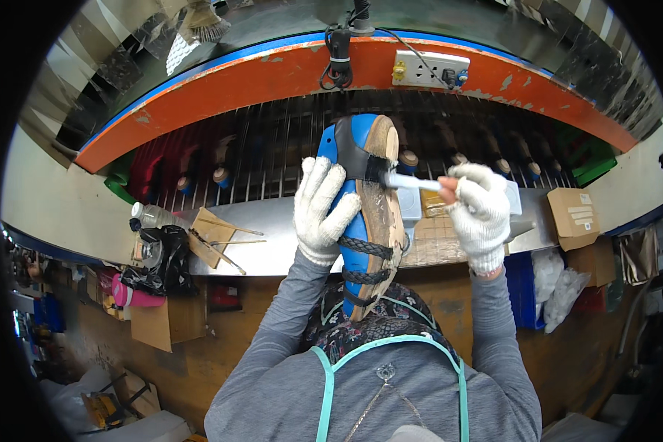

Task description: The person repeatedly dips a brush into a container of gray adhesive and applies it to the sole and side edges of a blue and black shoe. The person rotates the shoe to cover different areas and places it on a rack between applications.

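Note:
A blue shoe last (352,221) with a sandal upper on it stands lengthwise in front of me, its tan and brown underside turned to the right. A black band crosses its upper part, and braided black straps (367,277) wrap the lower part. My left hand (323,214), in a white knitted glove, grips it from the left; its far-side fingers are hidden. Gloved likewise, with bare fingertips showing, my right hand (480,214) pinches a brush (418,183) with a pale handle. The dark brush head touches the underside near the black band.
Several lasts stand on a rack of metal rods (272,158) behind a metal ledge (272,254). Sticks lie on cardboard (208,236) at left, near a black plastic bag (166,258). A cardboard box (573,217) and a blue crate (521,291) are at right.

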Action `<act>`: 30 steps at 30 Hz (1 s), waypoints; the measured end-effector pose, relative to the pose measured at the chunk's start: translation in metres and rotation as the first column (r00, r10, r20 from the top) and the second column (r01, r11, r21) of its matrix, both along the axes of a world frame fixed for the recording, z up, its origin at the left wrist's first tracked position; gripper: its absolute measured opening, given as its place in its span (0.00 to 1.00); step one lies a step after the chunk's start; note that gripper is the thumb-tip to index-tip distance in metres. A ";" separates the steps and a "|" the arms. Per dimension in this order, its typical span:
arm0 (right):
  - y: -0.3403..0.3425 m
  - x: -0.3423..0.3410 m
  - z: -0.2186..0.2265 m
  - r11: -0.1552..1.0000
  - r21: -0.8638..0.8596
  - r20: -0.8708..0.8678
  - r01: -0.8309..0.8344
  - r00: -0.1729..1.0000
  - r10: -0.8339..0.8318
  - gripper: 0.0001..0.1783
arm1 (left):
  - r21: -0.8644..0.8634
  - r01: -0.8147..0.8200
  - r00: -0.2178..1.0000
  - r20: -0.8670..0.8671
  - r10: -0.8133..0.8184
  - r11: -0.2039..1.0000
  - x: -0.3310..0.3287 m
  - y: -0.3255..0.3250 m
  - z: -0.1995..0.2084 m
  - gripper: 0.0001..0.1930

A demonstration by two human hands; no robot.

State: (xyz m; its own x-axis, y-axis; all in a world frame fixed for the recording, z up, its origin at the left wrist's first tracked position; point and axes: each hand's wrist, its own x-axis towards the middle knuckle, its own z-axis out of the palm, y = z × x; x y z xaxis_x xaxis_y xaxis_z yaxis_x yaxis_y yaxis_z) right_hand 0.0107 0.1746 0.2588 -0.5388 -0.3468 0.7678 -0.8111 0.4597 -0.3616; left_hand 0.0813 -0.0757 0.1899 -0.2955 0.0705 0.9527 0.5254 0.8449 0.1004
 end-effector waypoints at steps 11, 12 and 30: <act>-0.005 0.051 -0.037 0.971 -0.219 0.529 -0.093 0.825 0.198 0.08 | -0.076 -0.110 0.994 0.014 0.112 0.991 0.013 -0.016 -0.010 0.21; -0.007 0.049 -0.037 0.983 -0.164 0.493 -0.078 0.857 0.150 0.08 | -0.081 -0.110 0.993 0.020 0.112 0.991 0.016 -0.015 -0.012 0.21; -0.030 0.045 -0.014 0.992 0.044 -0.178 0.116 0.978 -0.107 0.16 | -0.154 -0.110 0.991 0.061 0.121 0.982 0.038 -0.023 -0.009 0.21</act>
State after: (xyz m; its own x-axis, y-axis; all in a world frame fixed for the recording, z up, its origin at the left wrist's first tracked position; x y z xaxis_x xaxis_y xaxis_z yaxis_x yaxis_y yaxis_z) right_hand 0.0555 0.1445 0.2444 -0.4359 -0.3357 0.8351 -0.8020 0.5659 -0.1911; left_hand 0.1194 -0.0990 0.1813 -0.3751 0.1725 0.9108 0.4195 0.9078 0.0008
